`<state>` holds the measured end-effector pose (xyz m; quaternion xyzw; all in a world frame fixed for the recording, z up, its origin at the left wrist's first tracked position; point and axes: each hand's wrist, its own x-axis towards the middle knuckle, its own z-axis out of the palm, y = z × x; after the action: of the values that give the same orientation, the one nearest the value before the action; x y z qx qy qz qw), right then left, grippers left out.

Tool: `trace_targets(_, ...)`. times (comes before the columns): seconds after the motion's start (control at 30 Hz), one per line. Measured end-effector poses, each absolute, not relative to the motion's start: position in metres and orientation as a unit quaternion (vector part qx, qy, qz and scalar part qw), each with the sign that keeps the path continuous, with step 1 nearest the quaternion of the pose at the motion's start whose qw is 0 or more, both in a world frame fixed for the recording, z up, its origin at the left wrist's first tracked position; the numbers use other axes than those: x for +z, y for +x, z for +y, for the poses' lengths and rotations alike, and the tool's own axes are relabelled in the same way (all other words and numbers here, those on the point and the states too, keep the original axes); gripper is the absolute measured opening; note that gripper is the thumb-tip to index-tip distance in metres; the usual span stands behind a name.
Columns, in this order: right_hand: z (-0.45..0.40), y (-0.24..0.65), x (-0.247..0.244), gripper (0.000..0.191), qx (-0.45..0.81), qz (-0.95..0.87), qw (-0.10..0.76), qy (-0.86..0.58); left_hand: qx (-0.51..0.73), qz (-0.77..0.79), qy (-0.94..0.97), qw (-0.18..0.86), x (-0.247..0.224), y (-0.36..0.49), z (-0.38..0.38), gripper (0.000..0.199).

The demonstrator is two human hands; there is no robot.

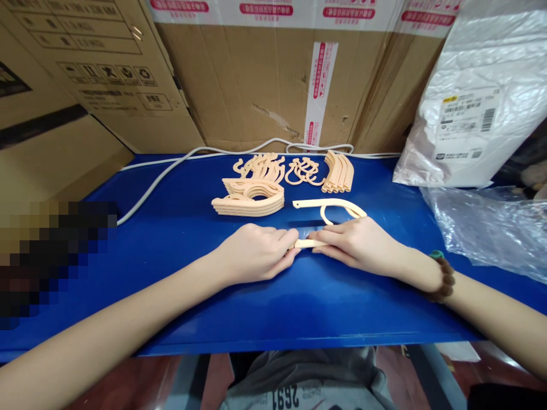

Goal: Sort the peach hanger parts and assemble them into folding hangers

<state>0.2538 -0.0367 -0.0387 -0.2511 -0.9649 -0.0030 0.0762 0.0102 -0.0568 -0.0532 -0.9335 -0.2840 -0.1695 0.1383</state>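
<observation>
My left hand (261,250) and my right hand (356,242) are closed on a beige plastic folding clothes hanger (310,243) low over the blue table. One straight piece of it spans the short gap between my fingertips. A second curved arm (327,203), with a hole at its left end, and a ring-like hook part show just beyond my right hand. Fingers hide where these parts meet. Behind my hands lies a stack of folded hangers (250,208), with loose hooks (305,171) and a bundle of loose hanger arms (339,172) farther back.
More beige pieces (265,166) lie behind the stack. A white cable (156,191) runs along the table's back and left. Cardboard boxes (256,85) wall the back and left side. A white parcel bag (474,114) and clear plastic wrap (482,228) are at right.
</observation>
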Motion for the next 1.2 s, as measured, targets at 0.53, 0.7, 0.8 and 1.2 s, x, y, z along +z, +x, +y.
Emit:
trace_targets(0.53, -0.034, 0.261, -0.021, 0.024, -0.135, -0.928, 0.215, -0.273, -0.15, -0.357, -0.919, 0.07, -0.053, 0.007, -0.059, 0.02)
trace_targets(0.7, -0.027, 0.265, -0.021, 0.026, -0.165, -0.911, 0.208, -0.317, -0.165, -0.368, -0.915, 0.02, -0.051, 0.007, -0.061, 0.019)
trace_targets(0.8, -0.023, 0.267, -0.025, 0.027, -0.152, -0.91, 0.205, -0.326, -0.17, -0.366, -0.915, -0.005, -0.049, 0.008, -0.062, 0.018)
trace_targets(1.2, -0.021, 0.268, -0.027, 0.027, -0.111, -0.918, 0.166, -0.343, -0.183, -0.227, -0.956, -0.035, -0.046, 0.007, -0.064, 0.019)
